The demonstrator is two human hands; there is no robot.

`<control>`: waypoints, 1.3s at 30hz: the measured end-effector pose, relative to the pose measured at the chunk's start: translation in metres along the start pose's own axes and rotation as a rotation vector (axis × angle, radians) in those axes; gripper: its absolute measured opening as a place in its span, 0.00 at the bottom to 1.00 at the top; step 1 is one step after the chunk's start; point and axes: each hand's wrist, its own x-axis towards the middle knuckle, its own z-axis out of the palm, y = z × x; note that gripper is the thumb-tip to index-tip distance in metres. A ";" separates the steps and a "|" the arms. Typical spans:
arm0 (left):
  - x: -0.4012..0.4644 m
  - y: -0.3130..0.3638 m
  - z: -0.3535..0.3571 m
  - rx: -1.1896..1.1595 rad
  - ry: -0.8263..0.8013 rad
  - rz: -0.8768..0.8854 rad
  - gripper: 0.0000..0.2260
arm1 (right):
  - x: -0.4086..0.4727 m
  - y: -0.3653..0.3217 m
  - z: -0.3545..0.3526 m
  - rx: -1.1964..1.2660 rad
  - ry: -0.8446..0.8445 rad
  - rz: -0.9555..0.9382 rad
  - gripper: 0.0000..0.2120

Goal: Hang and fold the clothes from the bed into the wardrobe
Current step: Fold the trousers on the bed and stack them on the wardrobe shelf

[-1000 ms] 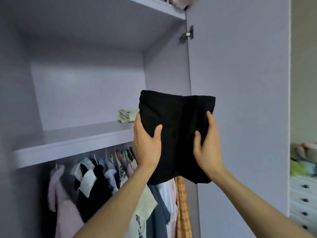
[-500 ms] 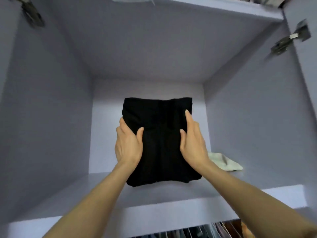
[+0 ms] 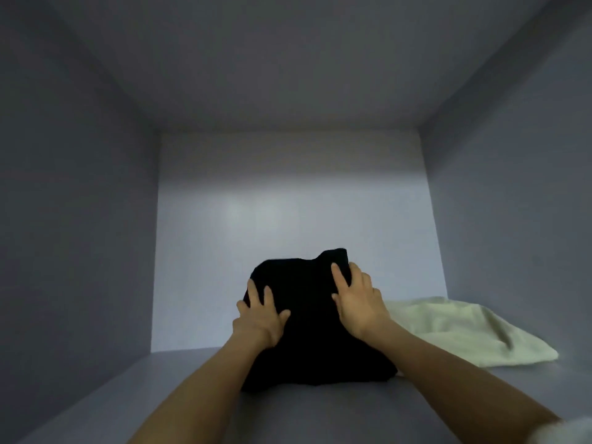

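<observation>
On the shelf (image 3: pixel 96 408), mid-frame, sits the black cloth (image 3: pixel 307 318), folded. L hand (image 3: pixel 261 318) lies on its 9 o'clock side, fingers spread & flat, pressing. R hand (image 3: pixel 358 302) presses at 3 o'clock, fingers straight, not gripping. White cloth (image 3: pixel 455 331) lies just beside, at 3 o'clock.

The folded garment (image 3: pixel 317 322) under both hands is plain black. Right of the grip lies a pale cream cloth (image 3: pixel 455 331). The wardrobe compartment (image 3: pixel 80 219) around is plain lilac-grey.

Shelf (image 3: pixel 128 398): black garment (image 3: pixel 307 331) (folded), pale cloth (image 3: pixel 455 331).
</observation>
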 end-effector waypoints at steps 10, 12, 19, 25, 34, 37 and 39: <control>0.001 0.003 0.038 0.280 -0.477 -0.050 0.35 | -0.021 0.010 0.028 -0.046 -0.620 -0.095 0.26; -0.005 0.003 0.037 0.265 -0.492 -0.048 0.33 | -0.023 0.013 0.027 -0.039 -0.655 -0.068 0.27; -0.089 0.027 -0.003 0.289 -0.514 -0.019 0.32 | -0.070 0.013 -0.004 -0.082 -0.743 -0.130 0.30; -0.207 0.010 -0.041 0.049 -0.309 -0.221 0.24 | -0.154 -0.011 -0.078 0.257 -0.709 -0.280 0.23; -0.455 -0.020 -0.022 0.177 0.381 -0.238 0.22 | -0.353 -0.092 -0.072 0.459 -0.026 -0.399 0.23; -0.546 -0.046 -0.015 0.211 0.411 -0.325 0.21 | -0.424 -0.126 -0.054 0.636 -0.061 -0.469 0.20; -0.621 -0.067 -0.005 0.238 0.358 -0.413 0.20 | -0.482 -0.159 -0.054 0.735 -0.142 -0.565 0.18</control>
